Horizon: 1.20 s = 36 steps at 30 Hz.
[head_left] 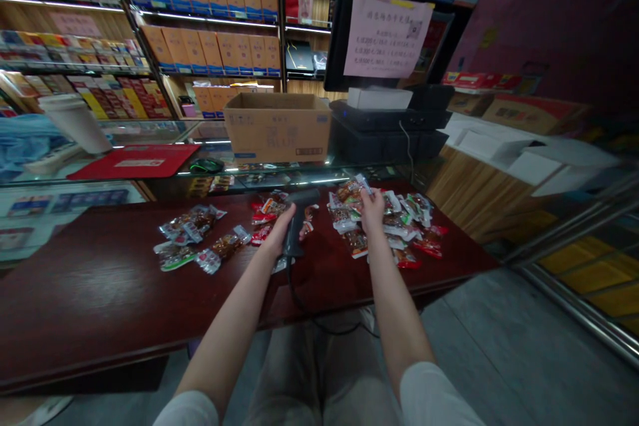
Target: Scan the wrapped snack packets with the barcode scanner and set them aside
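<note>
My left hand (pixel 283 231) is wrapped round the handle of a black barcode scanner (pixel 295 229), whose head points to the right and whose cable hangs over the table's front edge. Behind the scanner lie several red and clear snack packets (pixel 263 218). My right hand (pixel 372 212) pinches the edge of a clear snack packet (pixel 355 188) with brown contents, above a heap of similar packets (pixel 399 223). A smaller group of packets (pixel 192 226) rests to the left on the dark red table, with another packet (pixel 227 246) beside it.
Behind the table (pixel 100 279) is a glass counter with an open cardboard box (pixel 277 130), a monitor (pixel 339 46) bearing a paper sign, a red mat (pixel 134 161), a mouse (pixel 207 165) and a white cup (pixel 74 123). Stocked shelves rise behind. Boxes (pixel 534 113) stand at right.
</note>
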Tool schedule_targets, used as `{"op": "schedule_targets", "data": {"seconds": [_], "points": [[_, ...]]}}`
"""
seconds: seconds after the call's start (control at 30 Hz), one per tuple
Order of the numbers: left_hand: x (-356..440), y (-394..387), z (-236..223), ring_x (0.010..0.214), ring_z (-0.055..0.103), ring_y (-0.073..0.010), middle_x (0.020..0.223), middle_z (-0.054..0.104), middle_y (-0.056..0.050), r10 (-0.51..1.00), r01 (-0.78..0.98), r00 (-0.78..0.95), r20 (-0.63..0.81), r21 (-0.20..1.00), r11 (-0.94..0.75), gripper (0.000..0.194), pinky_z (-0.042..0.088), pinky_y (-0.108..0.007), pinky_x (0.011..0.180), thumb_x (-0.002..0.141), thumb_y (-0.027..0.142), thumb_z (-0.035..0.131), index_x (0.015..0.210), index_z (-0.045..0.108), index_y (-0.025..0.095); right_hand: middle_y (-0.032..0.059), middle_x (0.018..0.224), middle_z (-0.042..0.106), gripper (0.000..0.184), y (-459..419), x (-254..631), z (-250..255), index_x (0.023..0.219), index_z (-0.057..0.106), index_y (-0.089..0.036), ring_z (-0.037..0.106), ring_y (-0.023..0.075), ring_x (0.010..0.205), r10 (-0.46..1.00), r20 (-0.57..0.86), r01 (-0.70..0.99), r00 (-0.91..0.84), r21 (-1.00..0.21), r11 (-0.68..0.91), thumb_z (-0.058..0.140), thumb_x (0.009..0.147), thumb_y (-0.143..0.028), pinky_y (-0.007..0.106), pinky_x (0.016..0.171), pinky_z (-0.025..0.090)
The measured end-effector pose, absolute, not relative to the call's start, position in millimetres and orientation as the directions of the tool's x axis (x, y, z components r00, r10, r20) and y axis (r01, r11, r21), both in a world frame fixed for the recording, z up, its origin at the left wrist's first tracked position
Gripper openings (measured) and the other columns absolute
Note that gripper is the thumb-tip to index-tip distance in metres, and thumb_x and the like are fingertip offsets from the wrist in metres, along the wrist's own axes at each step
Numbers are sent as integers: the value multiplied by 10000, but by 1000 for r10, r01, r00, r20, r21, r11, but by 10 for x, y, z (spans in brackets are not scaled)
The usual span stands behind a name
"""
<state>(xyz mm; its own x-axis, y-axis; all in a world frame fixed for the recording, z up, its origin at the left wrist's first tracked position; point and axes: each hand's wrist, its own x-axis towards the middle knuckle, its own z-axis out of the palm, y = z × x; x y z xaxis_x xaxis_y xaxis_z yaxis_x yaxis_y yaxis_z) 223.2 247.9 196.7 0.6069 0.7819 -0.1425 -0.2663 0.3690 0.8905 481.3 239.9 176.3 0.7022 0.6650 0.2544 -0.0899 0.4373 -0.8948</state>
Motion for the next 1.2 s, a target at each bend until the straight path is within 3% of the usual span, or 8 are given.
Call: {"op": "schedule_targets", "data": {"seconds": [0.27, 0.47, 0.73, 0.83, 0.9, 0.97, 1.03, 1.2], "points": [[2266, 2457, 1979, 382, 468, -106, 464, 520, 5, 738, -284, 672, -61, 899, 333, 590, 342, -219, 388, 775, 709, 562, 870, 619, 130, -35, 790, 572, 397, 2326, 4696, 1761, 819, 497, -216, 547, 105, 644, 705, 232, -170, 671, -876, 451, 752, 615, -441, 255, 522, 574], [2329, 2386, 2047, 375, 438, -99, 465, 468, 53, 733, -342, 680, 24, 895, 288, 643, 335, -223, 386, 723, 690, 640, 1000, 592, 111, 12, 890, 612, 351, 2292, 4664, 1758, 860, 505, -225, 600, 151, 768, 694, 287, -74, 660, -895, 440, 717, 676, -435, 273, 537, 586], [2303, 2340, 2054, 369, 444, -99, 459, 504, 34, 738, -325, 674, 29, 909, 261, 668, 328, -216, 383, 717, 735, 601, 973, 590, 119, 18, 882, 602, 367, 2279, 4640, 1715, 882, 497, -218, 607, 168, 753, 720, 289, -37, 632, -916, 400, 699, 682, -451, 298, 529, 581], [2257, 2344, 2045, 379, 465, -101, 463, 531, 15, 772, -309, 636, -4, 915, 259, 636, 331, -207, 381, 707, 757, 587, 884, 573, 146, 28, 911, 602, 342, 2237, 4719, 1776, 957, 511, -220, 614, 186, 764, 676, 349, 78, 649, -915, 397, 657, 717, -416, 347, 585, 584], [2214, 2358, 2052, 386, 482, -107, 467, 541, 10, 816, -302, 576, -42, 917, 261, 604, 350, -210, 388, 694, 753, 604, 827, 548, 167, 41, 956, 606, 340, 2175, 4824, 1870, 1080, 524, -221, 620, 199, 815, 614, 457, 273, 643, -887, 374, 588, 776, -357, 388, 695, 577], [2161, 2380, 2070, 395, 497, -112, 479, 542, 21, 864, -306, 498, -78, 916, 259, 550, 380, -217, 402, 682, 698, 662, 822, 534, 182, 66, 1003, 612, 338, 2094, 4952, 1991, 1156, 550, -210, 612, 216, 910, 562, 578, 529, 592, -805, 270, 499, 828, -275, 417, 839, 532], [2098, 2412, 2089, 410, 514, -114, 506, 550, 35, 901, -310, 421, -102, 918, 249, 489, 407, -222, 420, 672, 608, 725, 847, 529, 195, 106, 1020, 620, 317, 2012, 5072, 2111, 1099, 620, -174, 590, 239, 978, 589, 627, 735, 510, -673, 81, 428, 848, -200, 424, 931, 468], [1895, 2571, 2060, 489, 578, -139, 601, 620, -4, 945, -250, 315, -83, 954, 167, 458, 449, -239, 468, 664, 563, 728, 860, 582, 176, 178, 1078, 614, 323, 1854, 5207, 2227, 1020, 701, -148, 526, 323, 1062, 683, 509, 850, 525, -362, -383, 418, 907, -256, 481, 946, 382]]}}
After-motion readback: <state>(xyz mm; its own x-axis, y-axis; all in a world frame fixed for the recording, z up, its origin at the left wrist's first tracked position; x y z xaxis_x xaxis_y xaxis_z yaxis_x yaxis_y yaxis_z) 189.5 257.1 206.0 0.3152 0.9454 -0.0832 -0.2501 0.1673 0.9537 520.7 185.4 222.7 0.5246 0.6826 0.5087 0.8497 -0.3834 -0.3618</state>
